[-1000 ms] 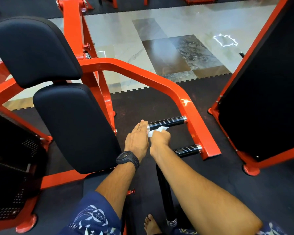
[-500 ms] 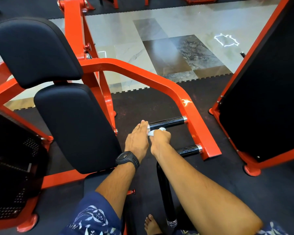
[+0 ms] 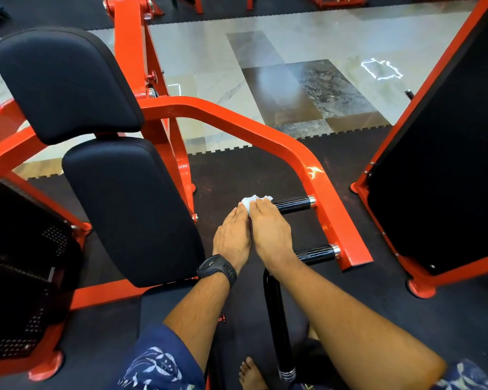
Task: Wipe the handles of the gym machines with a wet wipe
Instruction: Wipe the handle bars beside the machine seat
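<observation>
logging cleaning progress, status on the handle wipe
Right hand grips wet wipe on inner end of upper handle. Left hand touches the wipe beside it. Lower handle runs beneath right wrist; nothing blocking.

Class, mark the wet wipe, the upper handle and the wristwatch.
wet wipe (image 3: pixel 252 201): head view, crumpled white part that shows.
upper handle (image 3: pixel 292 205): head view, bare black grip.
wristwatch (image 3: pixel 211 266): head view, dark face.
</observation>
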Demonstrator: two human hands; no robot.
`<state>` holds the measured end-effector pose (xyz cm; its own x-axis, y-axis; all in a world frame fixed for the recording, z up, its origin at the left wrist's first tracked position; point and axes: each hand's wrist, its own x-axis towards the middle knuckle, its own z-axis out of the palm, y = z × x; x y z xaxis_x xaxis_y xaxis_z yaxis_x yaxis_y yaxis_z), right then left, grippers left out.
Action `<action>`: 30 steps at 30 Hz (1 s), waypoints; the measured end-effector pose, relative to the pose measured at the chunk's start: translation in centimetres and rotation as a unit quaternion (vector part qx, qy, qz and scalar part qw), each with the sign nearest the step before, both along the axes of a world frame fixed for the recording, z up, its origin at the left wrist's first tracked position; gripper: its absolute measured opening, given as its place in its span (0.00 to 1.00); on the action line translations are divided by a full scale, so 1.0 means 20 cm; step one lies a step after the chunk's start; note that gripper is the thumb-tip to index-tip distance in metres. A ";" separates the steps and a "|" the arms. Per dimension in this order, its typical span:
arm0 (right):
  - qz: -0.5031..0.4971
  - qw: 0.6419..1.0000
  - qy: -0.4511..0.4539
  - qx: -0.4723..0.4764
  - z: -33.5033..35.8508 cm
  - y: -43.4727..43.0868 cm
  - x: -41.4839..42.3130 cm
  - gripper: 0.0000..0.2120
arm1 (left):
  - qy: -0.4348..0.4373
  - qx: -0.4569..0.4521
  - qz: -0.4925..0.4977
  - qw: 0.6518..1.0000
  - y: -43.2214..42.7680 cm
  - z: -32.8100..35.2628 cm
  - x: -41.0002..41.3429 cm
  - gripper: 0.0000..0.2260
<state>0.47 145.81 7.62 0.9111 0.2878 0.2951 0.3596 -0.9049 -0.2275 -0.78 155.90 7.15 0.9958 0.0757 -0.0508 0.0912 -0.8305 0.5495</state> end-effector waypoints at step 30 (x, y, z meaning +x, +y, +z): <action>-0.012 0.960 0.136 -0.244 0.19 -0.17 0.28 0.15 | -0.012 0.027 0.006 1.000 -0.03 -0.05 0.01 0.21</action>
<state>6.10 142.35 11.49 0.9434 0.3095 -0.1189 0.3248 -0.9349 0.1430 -0.56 155.30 6.10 0.9957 0.0902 -0.0234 0.0896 -0.8575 0.5067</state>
